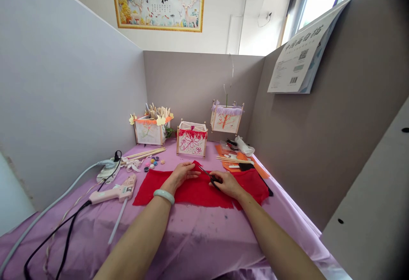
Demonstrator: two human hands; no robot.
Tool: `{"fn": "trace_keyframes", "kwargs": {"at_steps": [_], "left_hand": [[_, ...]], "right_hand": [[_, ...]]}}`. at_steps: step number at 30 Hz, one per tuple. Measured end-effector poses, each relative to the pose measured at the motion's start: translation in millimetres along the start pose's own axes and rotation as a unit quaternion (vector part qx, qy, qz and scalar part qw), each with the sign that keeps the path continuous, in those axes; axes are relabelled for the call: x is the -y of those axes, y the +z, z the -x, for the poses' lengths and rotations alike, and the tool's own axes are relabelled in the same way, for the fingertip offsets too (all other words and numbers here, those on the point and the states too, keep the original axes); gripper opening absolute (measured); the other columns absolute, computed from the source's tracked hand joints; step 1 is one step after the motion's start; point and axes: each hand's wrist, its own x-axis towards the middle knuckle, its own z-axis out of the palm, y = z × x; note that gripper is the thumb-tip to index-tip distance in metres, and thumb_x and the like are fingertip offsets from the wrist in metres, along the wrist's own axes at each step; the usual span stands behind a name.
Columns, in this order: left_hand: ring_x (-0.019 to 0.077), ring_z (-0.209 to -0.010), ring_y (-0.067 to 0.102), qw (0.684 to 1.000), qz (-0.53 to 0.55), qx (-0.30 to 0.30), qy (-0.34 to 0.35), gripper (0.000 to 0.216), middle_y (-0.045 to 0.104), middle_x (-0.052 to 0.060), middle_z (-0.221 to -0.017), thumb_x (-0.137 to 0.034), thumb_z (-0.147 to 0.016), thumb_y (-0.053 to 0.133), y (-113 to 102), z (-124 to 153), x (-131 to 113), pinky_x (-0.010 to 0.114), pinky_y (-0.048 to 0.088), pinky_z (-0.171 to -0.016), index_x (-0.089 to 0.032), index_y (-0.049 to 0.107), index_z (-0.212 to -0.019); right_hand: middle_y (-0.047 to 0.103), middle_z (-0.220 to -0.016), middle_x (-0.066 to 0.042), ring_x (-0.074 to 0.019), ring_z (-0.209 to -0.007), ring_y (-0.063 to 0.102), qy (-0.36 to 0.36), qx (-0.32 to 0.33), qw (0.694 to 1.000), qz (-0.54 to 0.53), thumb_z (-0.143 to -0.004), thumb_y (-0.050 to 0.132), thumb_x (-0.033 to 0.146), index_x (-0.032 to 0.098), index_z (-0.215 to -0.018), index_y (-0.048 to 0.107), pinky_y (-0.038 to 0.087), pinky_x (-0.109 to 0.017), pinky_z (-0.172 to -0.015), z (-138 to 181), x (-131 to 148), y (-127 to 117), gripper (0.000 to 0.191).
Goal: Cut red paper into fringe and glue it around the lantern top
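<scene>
The left hand [182, 174] is pinching a small red piece [197, 164] in its fingertips, and the right hand [226, 183] is grasping the scissors [211, 176], its fingers curling round the dark handles. The blades are pointing towards the left fingertips, so a slip could be nicking skin or sending a cut astray. The red cloth [198, 195] is lying across the middle of the worktop [191, 233], reaching towards its right edge; because it is spreading loosely beneath the scissors, a dipping blade could be catching it. Near the left edge, the glue gun [115, 192] is trailing cords, and a snag there could be dragging it. Counting up: 2 hands are working with 1 pair of scissors; 1 glue gun and 1 power strip [108, 173] are lying by the left edge; 1 bracelet [164, 195] is circling the left wrist. The stick-filled box [150, 132] and the red-fringed box [192, 143] are standing towards the far edge, and the purple-fringed box [226, 122] is apparently hanging by the far right corner, making 3. A split is leaving the cloth's count uncertain.
</scene>
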Motion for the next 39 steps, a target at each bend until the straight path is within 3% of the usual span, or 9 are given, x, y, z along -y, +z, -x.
{"fn": "trace_keyframes", "kwargs": {"at_steps": [39], "left_hand": [[0.0212, -0.069, 0.068, 0.999, -0.031, 0.006, -0.008, 0.006, 0.067, 0.010, -0.071, -0.014, -0.078, 0.059, 0.2, -0.8, 1.4, 0.029, 0.053, -0.064, -0.011, 0.054, -0.080]], "right_hand": [[0.056, -0.066, 0.002, -0.0091, -0.056, 0.044, -0.001, 0.001, 1.000, 0.008, -0.076, 0.059, 0.035, 0.019, -0.096, 0.063, 0.031, -0.019, -0.052, -1.3, -2.3, 3.4, 0.026]]}}
